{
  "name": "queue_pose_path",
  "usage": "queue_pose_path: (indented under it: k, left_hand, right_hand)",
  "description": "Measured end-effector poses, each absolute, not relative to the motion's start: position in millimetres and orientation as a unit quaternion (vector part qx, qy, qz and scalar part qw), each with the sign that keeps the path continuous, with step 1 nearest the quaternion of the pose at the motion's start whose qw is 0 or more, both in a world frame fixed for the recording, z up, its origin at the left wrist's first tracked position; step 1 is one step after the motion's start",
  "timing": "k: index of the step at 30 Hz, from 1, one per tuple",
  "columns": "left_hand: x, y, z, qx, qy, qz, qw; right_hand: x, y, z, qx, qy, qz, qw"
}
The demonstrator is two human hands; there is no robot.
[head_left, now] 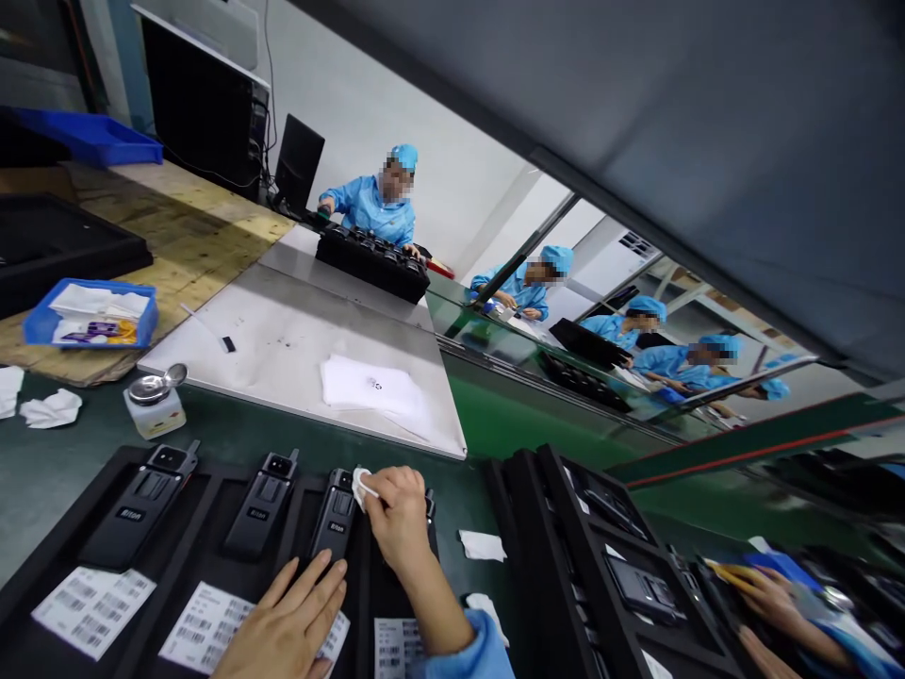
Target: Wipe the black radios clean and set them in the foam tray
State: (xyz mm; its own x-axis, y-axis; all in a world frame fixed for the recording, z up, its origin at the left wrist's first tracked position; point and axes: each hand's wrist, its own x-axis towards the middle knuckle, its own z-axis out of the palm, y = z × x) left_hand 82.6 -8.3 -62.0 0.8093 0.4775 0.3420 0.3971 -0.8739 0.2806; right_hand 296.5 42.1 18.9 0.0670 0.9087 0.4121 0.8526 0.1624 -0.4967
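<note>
My right hand (400, 517) pinches a crumpled white wipe (360, 488) against the top corner of a black handheld radio (334, 517) marked "Riton". My left hand (287, 618) lies open, its fingertips at that radio's lower end and its palm partly over barcode label sheets. Two similar radios, one at the far left (134, 514) and one beside it (260, 509), rest in slots of a black foam tray (205, 514). Another radio on the right is mostly hidden behind my right hand. A barcode sheet (93, 611) lies below the far-left radio.
A bottle with a metal pump dish (156, 410) stands behind the tray. Beyond are a blue bin (95, 325) and white paper sheets (374, 391). Stacked black trays (594, 556) stand at right, near a co-worker's hands (770, 604). Several co-workers sit across the bench.
</note>
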Motion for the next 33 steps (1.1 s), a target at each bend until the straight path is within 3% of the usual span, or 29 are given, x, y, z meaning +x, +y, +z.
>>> queue_pose_path:
  k: [8, 18, 33]
  left_hand:
    - [84, -3, -47, 0.941, 0.227, 0.25, -0.032]
    - [84, -2, -39, 0.94, 0.223, 0.251, -0.052]
    - [83, 1, -34, 0.943, 0.206, 0.251, -0.08]
  right_hand:
    - [287, 54, 24, -0.598, -0.735, 0.045, 0.315]
    - [289, 55, 30, -0.633, -0.719, 0.077, 0.278]
    - [290, 45, 28, -0.696, -0.645, 0.07, 0.306]
